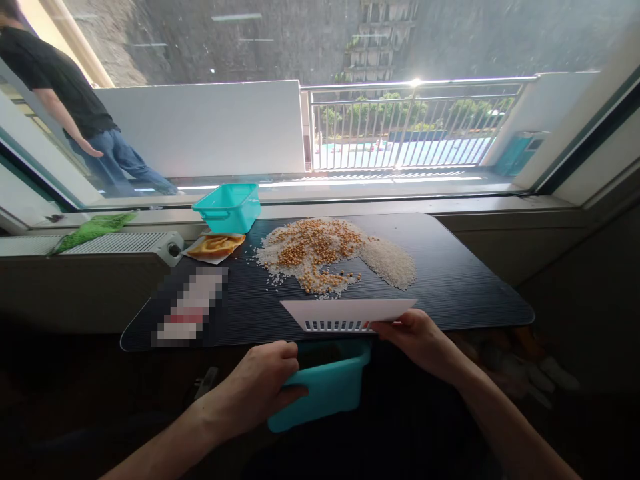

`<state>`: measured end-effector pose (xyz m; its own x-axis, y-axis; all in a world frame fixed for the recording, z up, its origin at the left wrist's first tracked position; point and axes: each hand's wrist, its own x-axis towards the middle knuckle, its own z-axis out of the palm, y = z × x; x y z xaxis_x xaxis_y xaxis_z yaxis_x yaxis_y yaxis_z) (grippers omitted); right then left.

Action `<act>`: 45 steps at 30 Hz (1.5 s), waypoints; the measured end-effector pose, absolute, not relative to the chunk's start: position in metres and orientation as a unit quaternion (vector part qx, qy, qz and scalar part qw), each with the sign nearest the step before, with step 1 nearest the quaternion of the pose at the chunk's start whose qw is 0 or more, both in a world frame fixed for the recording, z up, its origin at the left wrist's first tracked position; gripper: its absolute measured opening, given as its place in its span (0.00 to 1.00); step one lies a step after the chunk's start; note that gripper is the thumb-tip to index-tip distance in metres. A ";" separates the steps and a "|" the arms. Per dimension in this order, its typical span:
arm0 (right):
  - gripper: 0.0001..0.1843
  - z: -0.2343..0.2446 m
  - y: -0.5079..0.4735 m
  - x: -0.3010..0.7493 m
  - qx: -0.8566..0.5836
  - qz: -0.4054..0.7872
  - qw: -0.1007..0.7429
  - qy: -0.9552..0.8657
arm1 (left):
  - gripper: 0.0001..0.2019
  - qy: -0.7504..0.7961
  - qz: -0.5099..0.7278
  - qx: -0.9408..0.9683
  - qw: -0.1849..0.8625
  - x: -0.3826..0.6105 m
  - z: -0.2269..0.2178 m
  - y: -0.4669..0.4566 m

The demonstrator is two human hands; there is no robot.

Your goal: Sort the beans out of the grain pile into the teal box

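My left hand [270,377] grips the rim of a turquoise plastic bin [325,390], held just below the table's front edge. What lies inside the bin is too dark to make out. In my right hand [413,337] is a white slotted card [350,313], pinched at its right end, with a row of slots along its lower edge. Beyond the card, a spread of yellow soybeans [320,243] mixed with white rice covers the middle of the table. A heap of mostly plain rice [390,262] adjoins it on the right.
A second turquoise bin [235,210] stands at the back left of the dark table [465,287]. Near it lie a folded yellow cloth [215,247] and a blurred-out item [193,303]. A green cloth [97,230] rests on the radiator [125,250]. Outside the window is a person [75,100].
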<state>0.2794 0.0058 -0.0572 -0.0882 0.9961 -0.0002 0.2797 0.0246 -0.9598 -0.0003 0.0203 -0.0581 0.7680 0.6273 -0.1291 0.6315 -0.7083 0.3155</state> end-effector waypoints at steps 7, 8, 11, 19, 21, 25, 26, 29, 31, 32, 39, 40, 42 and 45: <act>0.14 -0.065 0.018 0.259 -0.530 0.439 0.439 -0.578 | 0.11 0.324 -0.007 0.928 0.183 -0.009 -0.062 0.023; 0.14 -0.069 0.019 0.259 -0.533 0.432 0.444 -0.576 | 0.11 0.323 -0.007 0.928 0.185 -0.011 -0.063 0.023; 0.15 -0.078 0.022 0.259 -0.547 0.416 0.453 -0.568 | 0.11 0.317 0.001 0.929 0.193 -0.013 -0.065 0.024; 0.15 -0.082 0.024 0.258 -0.552 0.413 0.451 -0.567 | 0.10 0.312 0.033 0.929 0.194 -0.022 -0.069 0.025; 0.16 -0.082 0.024 0.256 -0.554 0.409 0.449 -0.569 | 0.10 0.311 0.037 0.929 0.196 -0.025 -0.070 0.026; 0.17 -0.081 0.024 0.251 -0.558 0.406 0.450 -0.567 | 0.10 0.314 0.046 0.929 0.192 -0.029 -0.070 0.026; 0.18 -0.080 0.024 0.250 -0.559 0.411 0.449 -0.563 | 0.10 0.313 0.049 0.929 0.190 -0.029 -0.069 0.024; 0.19 -0.074 0.025 0.251 -0.561 0.430 0.446 -0.550 | 0.11 0.304 0.052 0.934 0.182 -0.028 -0.064 0.018; 0.20 -0.071 0.026 0.254 -0.559 0.431 0.448 -0.549 | 0.12 0.301 0.055 0.936 0.173 -0.028 -0.060 0.014; 0.20 -0.070 0.027 0.255 -0.558 0.426 0.450 -0.552 | 0.12 0.298 0.060 0.938 0.167 -0.028 -0.058 0.013; 0.22 -0.067 0.033 0.261 -0.577 0.398 0.438 -0.563 | 0.05 0.278 0.113 0.944 0.136 -0.038 -0.060 0.015; 0.23 -0.067 0.033 0.261 -0.579 0.398 0.436 -0.562 | 0.05 0.282 0.114 0.943 0.135 -0.039 -0.062 0.016; 0.22 -0.069 0.033 0.261 -0.582 0.399 0.437 -0.558 | 0.05 0.291 0.112 0.941 0.130 -0.043 -0.066 0.017; 0.22 -0.074 0.034 0.262 -0.575 0.412 0.445 -0.549 | 0.05 0.295 0.105 0.941 0.125 -0.046 -0.069 0.018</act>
